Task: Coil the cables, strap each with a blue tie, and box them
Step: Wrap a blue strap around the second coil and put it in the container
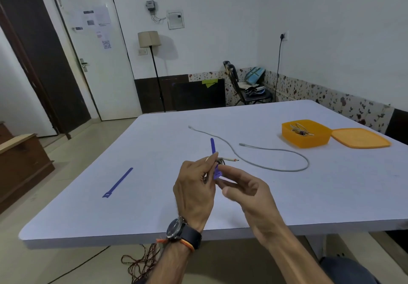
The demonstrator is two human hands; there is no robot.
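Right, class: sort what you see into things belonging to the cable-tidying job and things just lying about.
Job:
small coiled white cable and blue strap tie in both hands
spare blue strap tie
loose grey cable
open orange plastic box, orange lid

Lying about:
floor lamp
folding chair with bags

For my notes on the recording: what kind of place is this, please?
Probably a plain room in a home or small office, not a workshop: a white table, a floor lamp by the closed door, and a chair heaped with bags.
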